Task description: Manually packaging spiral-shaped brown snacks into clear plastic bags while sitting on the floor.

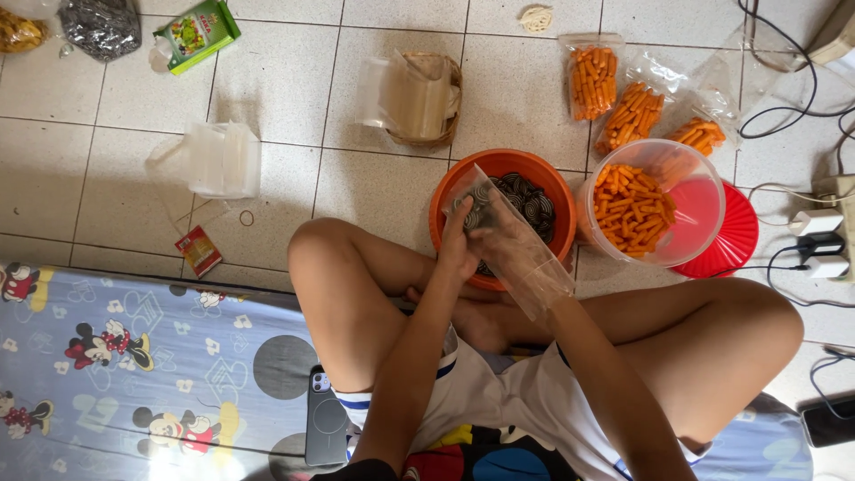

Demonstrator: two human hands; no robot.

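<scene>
Both hands (476, 240) grip a crinkly clear plastic bag (508, 236) over round orange bowl (463, 183).

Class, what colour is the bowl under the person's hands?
Orange bowl, holding dark spiral snacks; seen in the head view.

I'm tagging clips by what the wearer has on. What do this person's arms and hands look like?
Both forearms are bare, with no sleeves reaching them. The left hand and right hand show no gloves, and I can make out no rings, watch or bracelet. The only clothing near the arms is a white shirt with blue trim and a colourful print.
</scene>
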